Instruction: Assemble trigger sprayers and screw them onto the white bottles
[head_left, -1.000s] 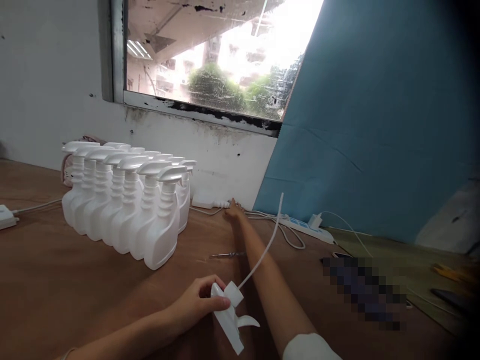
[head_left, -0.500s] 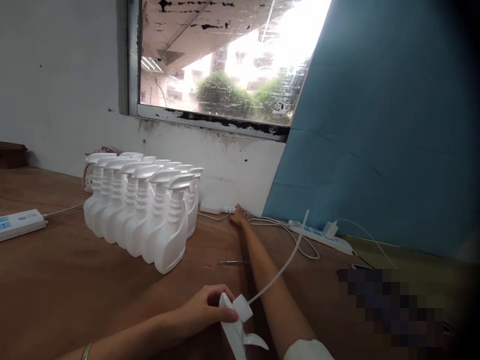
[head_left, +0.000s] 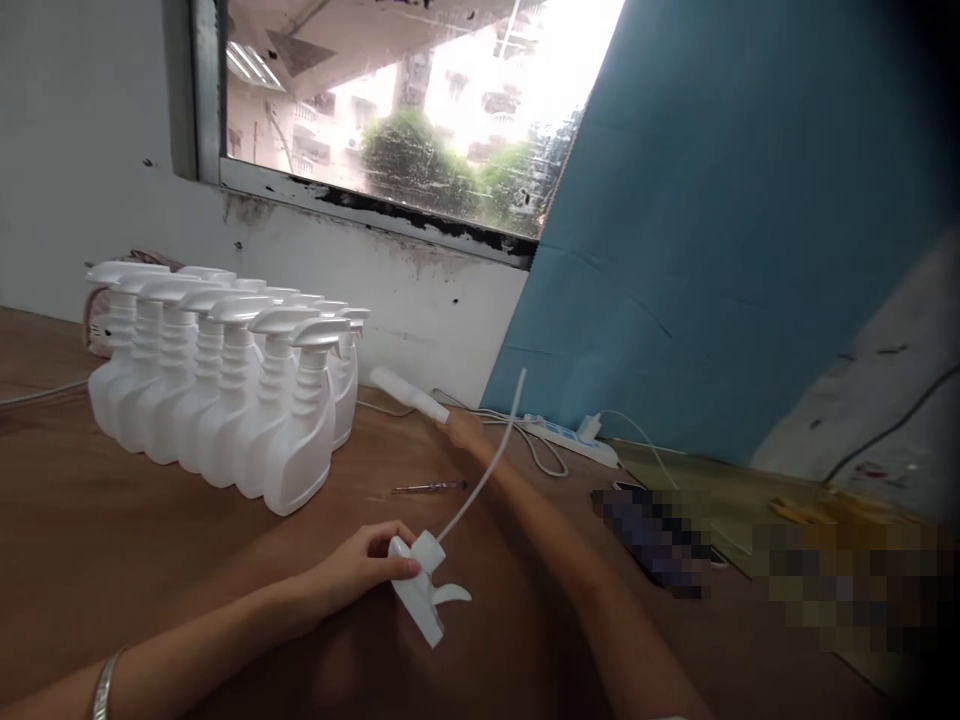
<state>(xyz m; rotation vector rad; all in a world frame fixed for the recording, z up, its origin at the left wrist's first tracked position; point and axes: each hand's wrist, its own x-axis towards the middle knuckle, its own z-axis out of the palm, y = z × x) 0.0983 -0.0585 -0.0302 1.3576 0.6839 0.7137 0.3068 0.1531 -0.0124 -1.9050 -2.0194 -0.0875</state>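
Between the thumb and fingers of my left hand (head_left: 375,560) is a white trigger spray head (head_left: 417,600), its thin dip tube (head_left: 495,450) slanting up to the right. My right hand (head_left: 461,432) reaches far across the table, closed round the neck of a white bottle (head_left: 405,390) without a spray head. That bottle lies tilted on its side near the wall, its body pointing left. To the left, white spray bottles (head_left: 300,440) stand upright in tight rows, each visible one topped with a spray head. A slim metal screwdriver-like tool (head_left: 429,487) lies between my arms.
A white power strip (head_left: 574,440) with a plug and looped cables lies by the blue sheet (head_left: 675,250) at the back right. Behind the bottle rows sits a pink pouch (head_left: 97,322). A blurred-out dark item (head_left: 652,530) lies on the right.
My right hand has lifted the bare bottle's body off the table, tilting it. My left hand still holds the spray head. The view has turned to the right.
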